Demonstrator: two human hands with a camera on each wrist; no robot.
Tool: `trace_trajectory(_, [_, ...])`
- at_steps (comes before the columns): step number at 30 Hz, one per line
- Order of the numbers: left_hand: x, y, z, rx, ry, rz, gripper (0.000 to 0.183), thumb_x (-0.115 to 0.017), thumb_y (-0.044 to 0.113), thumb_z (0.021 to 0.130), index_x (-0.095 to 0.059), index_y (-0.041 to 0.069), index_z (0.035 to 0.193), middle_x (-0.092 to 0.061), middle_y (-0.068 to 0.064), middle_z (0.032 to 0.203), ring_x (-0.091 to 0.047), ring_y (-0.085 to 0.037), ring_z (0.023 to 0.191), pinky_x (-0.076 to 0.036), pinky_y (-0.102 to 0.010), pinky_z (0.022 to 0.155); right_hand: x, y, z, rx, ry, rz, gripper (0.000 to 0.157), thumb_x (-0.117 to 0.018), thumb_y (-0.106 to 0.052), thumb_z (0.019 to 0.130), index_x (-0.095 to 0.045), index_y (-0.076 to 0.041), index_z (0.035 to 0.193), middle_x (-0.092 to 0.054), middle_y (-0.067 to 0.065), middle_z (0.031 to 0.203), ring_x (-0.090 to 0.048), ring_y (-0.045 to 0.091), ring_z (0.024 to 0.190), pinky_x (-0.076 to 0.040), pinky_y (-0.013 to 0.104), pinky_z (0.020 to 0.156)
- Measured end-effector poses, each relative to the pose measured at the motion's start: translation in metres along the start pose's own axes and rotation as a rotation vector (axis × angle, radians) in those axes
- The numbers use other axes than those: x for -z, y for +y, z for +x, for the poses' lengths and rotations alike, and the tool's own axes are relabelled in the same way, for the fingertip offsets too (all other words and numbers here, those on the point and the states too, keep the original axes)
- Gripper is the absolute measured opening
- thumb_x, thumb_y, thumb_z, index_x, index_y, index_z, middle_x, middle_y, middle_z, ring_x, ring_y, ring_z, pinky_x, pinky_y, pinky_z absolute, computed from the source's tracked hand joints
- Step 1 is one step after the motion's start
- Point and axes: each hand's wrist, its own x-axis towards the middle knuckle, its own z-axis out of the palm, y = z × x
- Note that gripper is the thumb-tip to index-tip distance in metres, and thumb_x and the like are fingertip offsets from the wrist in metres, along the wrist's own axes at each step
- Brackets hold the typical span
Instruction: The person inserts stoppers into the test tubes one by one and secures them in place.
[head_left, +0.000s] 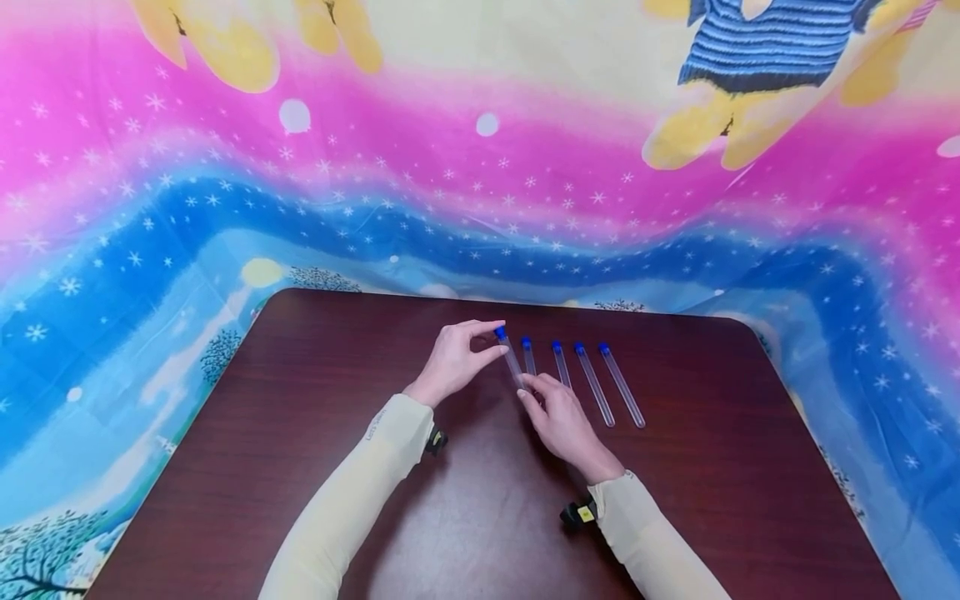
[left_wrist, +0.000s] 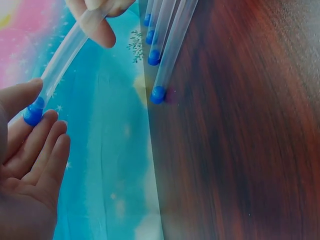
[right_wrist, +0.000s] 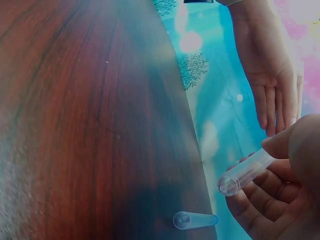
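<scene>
A clear test tube (head_left: pixel 513 360) with a blue cap (head_left: pixel 500 332) is held tilted above the table by both hands. My left hand (head_left: pixel 453 357) pinches the cap end between thumb and fingers; its other fingers extend beside it in the left wrist view. Lower down, my right hand (head_left: pixel 558 414) grips the tube body between thumb and fingers. The rounded bottom (right_wrist: pixel 230 184) sticks out past the right thumb in the right wrist view. Several more blue-capped test tubes (head_left: pixel 596 387) lie side by side just right of the held one, partly hidden by the right hand.
The dark wooden table (head_left: pixel 337 467) has rounded far corners. Behind and around it hangs a colourful printed cloth (head_left: pixel 450 192) with snowflakes. Black wrist mounts (head_left: pixel 577 514) sit at both cream sleeves (head_left: pixel 345 500).
</scene>
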Motion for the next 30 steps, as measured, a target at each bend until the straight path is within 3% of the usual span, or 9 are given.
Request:
trace_trajectory(10, [-0.003,-0.001,-0.005,-0.029,0.024,-0.048,0.042,-0.079,0.023,0.092,-0.071,0.009,0.131,-0.073,-0.008,0.114,-0.070,-0.030,0.102,-0.055,-0.044,0.091,0.001,0.000,0.001,0.040,0.044,0.003,0.029,-0.062,-0.017,0.104,-0.070,-0.004,0.128,-0.065,0.002,0.102,-0.054,0.014,0.073,-0.048,0.032,0.062])
trace_trajectory(19, [-0.003,0.003,-0.007,-0.052,0.033,0.023,0.041,-0.078,0.024,0.093,-0.071,0.011,0.131,-0.070,-0.005,0.124,-0.064,-0.019,0.117,-0.050,-0.035,0.100,0.002,-0.001,0.001,0.050,0.059,0.002,0.026,-0.063,-0.017,0.103,-0.071,-0.004,0.125,-0.066,0.002,0.100,-0.053,0.014,0.071,-0.047,0.031,0.061])
trace_trajectory(30, [-0.016,0.005,-0.009,-0.022,0.087,-0.084,0.041,-0.077,0.019,0.094,-0.069,0.011,0.133,-0.071,-0.006,0.118,-0.068,-0.024,0.106,-0.055,-0.038,0.093,-0.006,0.006,0.004,0.083,0.190,0.035,0.025,-0.066,-0.020,0.102,-0.075,-0.005,0.119,-0.072,0.004,0.103,-0.057,0.013,0.071,-0.050,0.032,0.063])
